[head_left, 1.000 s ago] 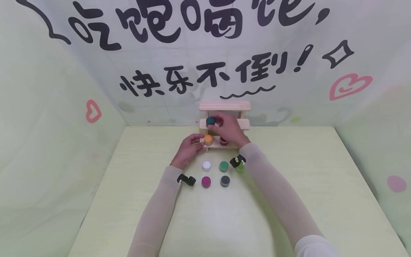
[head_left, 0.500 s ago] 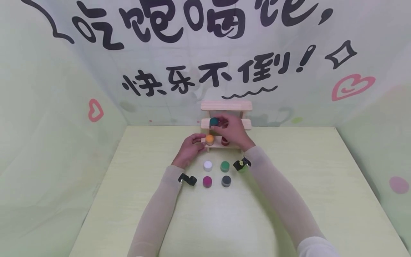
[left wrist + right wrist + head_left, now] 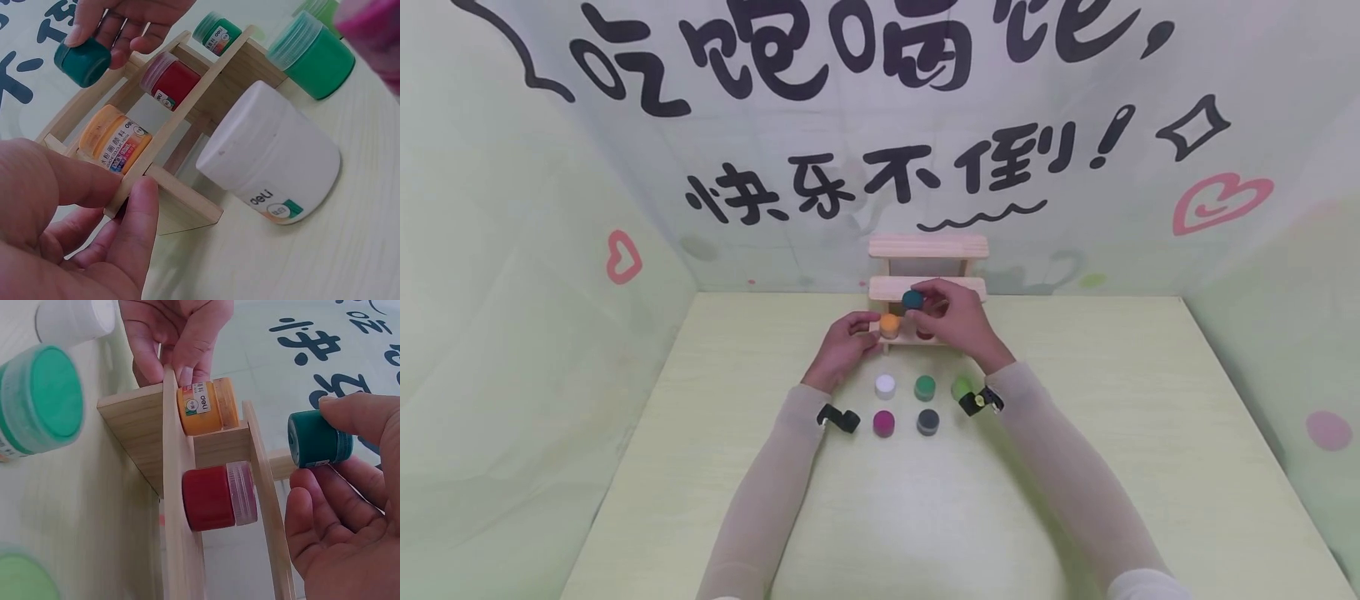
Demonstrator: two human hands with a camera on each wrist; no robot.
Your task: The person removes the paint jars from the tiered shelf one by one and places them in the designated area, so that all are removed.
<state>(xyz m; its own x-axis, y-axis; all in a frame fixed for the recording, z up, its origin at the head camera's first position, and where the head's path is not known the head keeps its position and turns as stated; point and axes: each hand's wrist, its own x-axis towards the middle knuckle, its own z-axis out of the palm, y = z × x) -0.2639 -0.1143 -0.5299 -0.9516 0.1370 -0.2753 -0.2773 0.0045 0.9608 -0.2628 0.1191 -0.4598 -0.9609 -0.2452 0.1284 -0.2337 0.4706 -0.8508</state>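
A small wooden stepped rack (image 3: 928,246) stands against the back wall. My left hand (image 3: 842,350) pinches the left end of its lowest step between thumb and fingers. On that step sit an orange paint jar (image 3: 117,139), a red paint jar (image 3: 209,497) and a green paint jar (image 3: 217,34); my right hand hides the green one in the head view. With thumb and fingers, my right hand (image 3: 958,321) holds a teal paint jar (image 3: 315,439), tilted, in front of the middle step and above the red jar.
On the table before the rack stand a white jar (image 3: 885,387), a green jar (image 3: 925,388), a light green jar (image 3: 962,388), a magenta jar (image 3: 883,423) and a dark grey jar (image 3: 928,422). A printed cloth (image 3: 820,267) hangs behind.
My right hand has brought the teal jar rightward and down, from the left of the middle step toward the lowest step. My left hand keeps its grip on the rack.
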